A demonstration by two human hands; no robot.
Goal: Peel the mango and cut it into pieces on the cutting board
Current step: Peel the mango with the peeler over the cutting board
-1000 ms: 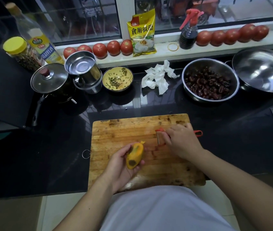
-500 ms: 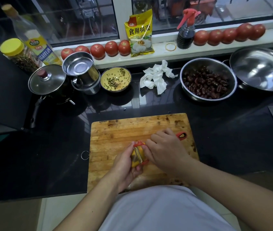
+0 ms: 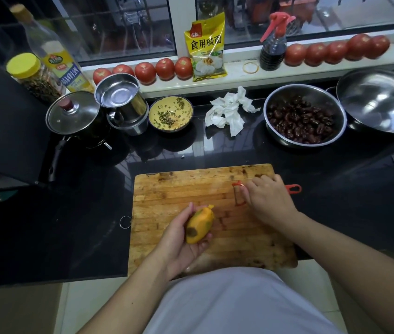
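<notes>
1. The mango [image 3: 199,227] sits in the left hand [image 3: 181,242], raised just over the near middle of the cutting board [image 3: 167,189]. Most of it shows bare orange flesh, with some green skin and a dark spot at the near end.
2. Its long axis runs from the near-left up to the far-right, tip pointing toward the right hand [image 3: 267,201].
3. The left fingers are curled and clamped around the fruit from below and behind.
4. The right hand hovers over the board's far right part, apart from the mango, fingers closed on a red peeler [image 3: 239,195] whose blade faces the fruit.
5. I'd judge the next stroke needs the peeler carried back left and nearer, along that axis.
</notes>
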